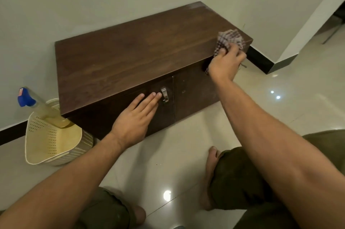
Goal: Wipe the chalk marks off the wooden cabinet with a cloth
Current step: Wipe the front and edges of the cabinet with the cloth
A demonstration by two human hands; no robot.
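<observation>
The cabinet (130, 57) stands against the wall, a pale chalky smear left on its top at the 1 o'clock corner. Your right hand (225, 64) clutches the checked cloth (228, 39) on the 3 o'clock front edge, arm stretched long. Your left hand (134, 118) lies flat and empty against the door beside the handle (164, 94), probably bracing you. A basket (50, 141) sits at 8 o'clock.

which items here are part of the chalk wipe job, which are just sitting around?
In the job:
wooden cabinet, pale chalky smudge at its far corner
checked cloth, gripped by the right hand
left hand, flat on the cabinet door

Lying about:
spray bottle, standing in the basket
metal door handle
</observation>
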